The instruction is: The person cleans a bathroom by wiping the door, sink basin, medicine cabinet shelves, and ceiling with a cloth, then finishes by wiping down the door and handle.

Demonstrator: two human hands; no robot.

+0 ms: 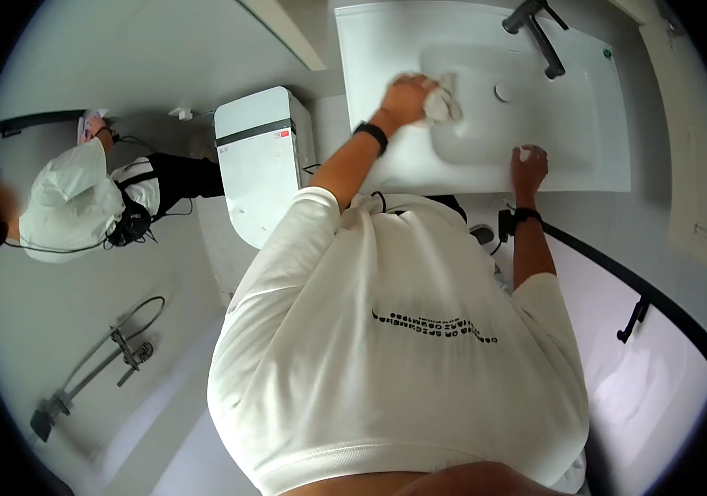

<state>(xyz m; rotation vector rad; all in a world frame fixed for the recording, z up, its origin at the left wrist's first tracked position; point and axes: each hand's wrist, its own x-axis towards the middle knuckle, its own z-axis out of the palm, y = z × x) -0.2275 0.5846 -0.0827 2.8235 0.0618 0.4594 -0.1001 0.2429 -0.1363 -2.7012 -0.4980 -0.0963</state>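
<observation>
A crumpled pale cloth [443, 101] is bunched in my left hand [408, 97], whose fingers are closed on it. It rests at the left edge of the recessed bowl of a white washbasin [386, 169]. My right hand [529, 169] is over the basin's front rim, fingers loosely curled and a gap showing between thumb and fingers, with nothing seen in it. Whether it touches the rim, I cannot tell. A dark faucet [540, 41] stands at the basin's back, and a round drain [503, 92] lies in the bowl.
Left of the basin is a white toilet with its lid down [256, 174]. Beyond it another person [81, 198] in a white top and dark cap holds something at the wall. A shower set [114, 355] hangs lower left. A black rail [618, 269] runs along the right.
</observation>
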